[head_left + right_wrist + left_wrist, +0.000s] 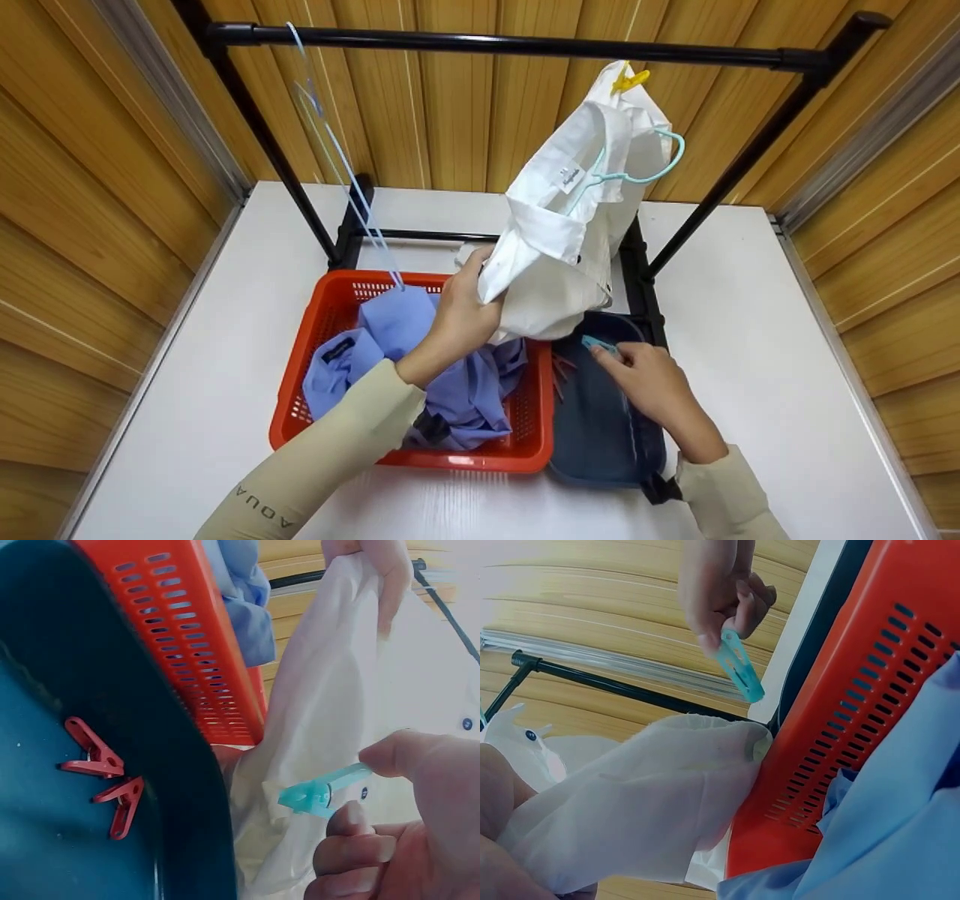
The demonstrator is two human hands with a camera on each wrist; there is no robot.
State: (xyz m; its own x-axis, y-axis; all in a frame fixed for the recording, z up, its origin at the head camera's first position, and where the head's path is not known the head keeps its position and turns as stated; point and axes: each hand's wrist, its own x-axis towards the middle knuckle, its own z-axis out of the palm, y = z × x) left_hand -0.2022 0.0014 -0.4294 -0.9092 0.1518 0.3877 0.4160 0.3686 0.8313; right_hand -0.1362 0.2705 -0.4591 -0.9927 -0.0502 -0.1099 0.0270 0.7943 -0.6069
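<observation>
A white collared shirt hangs near the rack bar, a yellow clothespin at its top and a light-blue wire hanger inside its collar. My left hand grips the shirt's edge at its left side, over the basket. Lower right, my right hand pinches a turquoise clothespin between thumb and fingers, above the dark blue basin. In the right wrist view the clothespin's tip overlaps the white cloth. Two red clothespins lie in the basin.
A red plastic basket holds blue-purple clothing. From the left of the black rack bar hangs another thin blue hanger, reaching down to that clothing. Wood-patterned panels enclose the white surface.
</observation>
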